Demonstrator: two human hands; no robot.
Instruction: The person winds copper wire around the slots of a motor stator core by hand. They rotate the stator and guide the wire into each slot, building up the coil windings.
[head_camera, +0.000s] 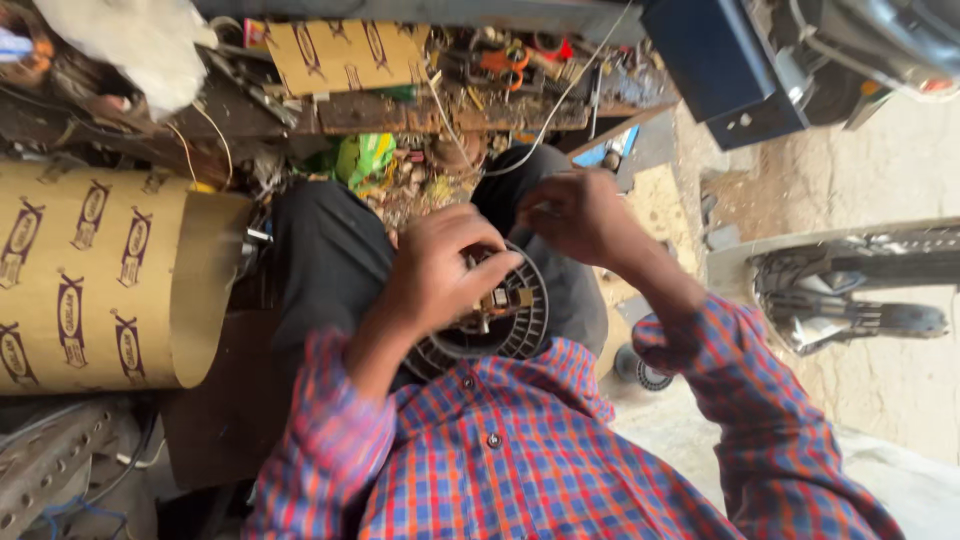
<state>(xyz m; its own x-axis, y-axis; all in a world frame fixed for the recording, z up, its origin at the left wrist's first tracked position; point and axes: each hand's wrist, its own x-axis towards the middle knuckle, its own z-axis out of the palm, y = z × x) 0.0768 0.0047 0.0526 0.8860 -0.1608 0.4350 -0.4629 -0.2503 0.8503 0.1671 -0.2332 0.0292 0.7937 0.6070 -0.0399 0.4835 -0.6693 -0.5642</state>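
On lap: left hand (440, 270) grips finned disc (515, 325); right hand (580, 215) pinched (contents unclear); cardboard roll (110, 280) beside.

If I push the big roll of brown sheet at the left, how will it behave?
The brown roll lies on its side, so it may well roll. It is hollow at the end, so probably light, and its thin curled edge looks bendable.

A round black motor part (505, 325) with a ribbed, slotted rim rests on the person's lap, tilted toward the chest. Its middle shows brownish windings and small metal pieces. It sits under the left hand (440, 270), whose fingers press on its centre, and just below the right hand (580, 215).
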